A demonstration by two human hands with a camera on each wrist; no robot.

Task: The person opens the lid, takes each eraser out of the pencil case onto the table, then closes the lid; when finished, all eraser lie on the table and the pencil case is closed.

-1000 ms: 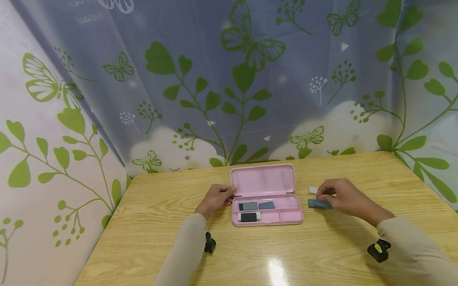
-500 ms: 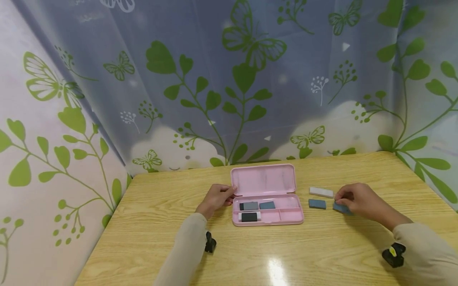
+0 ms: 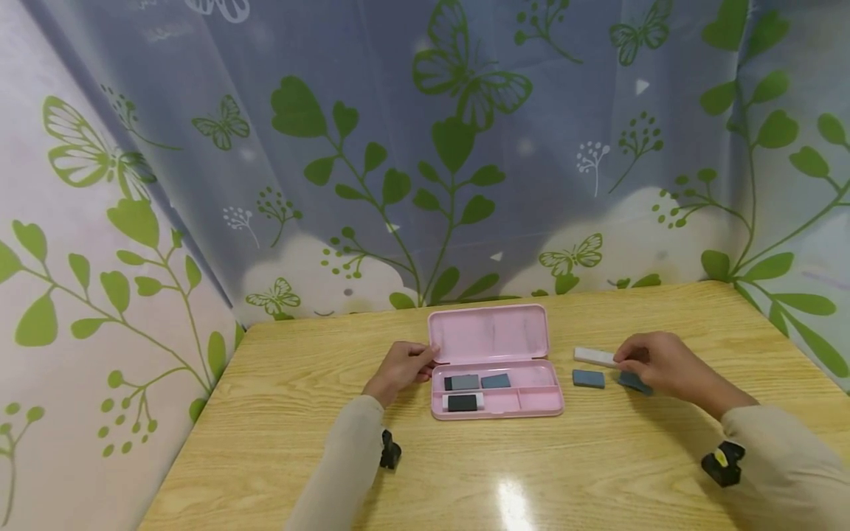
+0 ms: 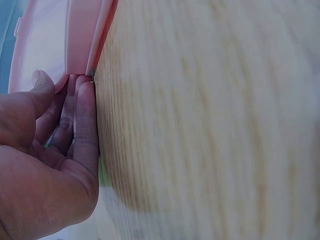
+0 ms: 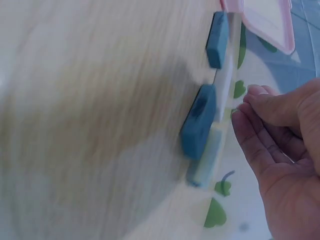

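A pink pencil case (image 3: 541,399) lies unfolded on the table, its lid (image 3: 488,335) tilted back. My left hand (image 3: 401,366) grips the lid's left edge, thumb in front and fingers behind. On the right, my right hand (image 3: 671,365) hovers with fingertips right at the end of a white eraser (image 3: 593,357); in the right wrist view nothing shows between its fingers. Below lie two blue erasers, the left one (image 3: 589,379) and the right one (image 3: 634,383), which the hand partly hides. A second pale eraser (image 5: 206,160) shows behind the nearer blue one in the right wrist view.
Inside the case, a grey eraser (image 3: 463,383) and a blue eraser (image 3: 495,380) lie in the back compartment. A black-sleeved white eraser (image 3: 462,403) sits in the front left one. A patterned curtain (image 3: 372,169) hangs behind the wooden table (image 3: 465,472).
My right hand moved right, uncovering the white eraser and the left blue eraser, with a blue eraser now lying farther right. It then shifted slightly back toward the white eraser. My left hand stayed still.
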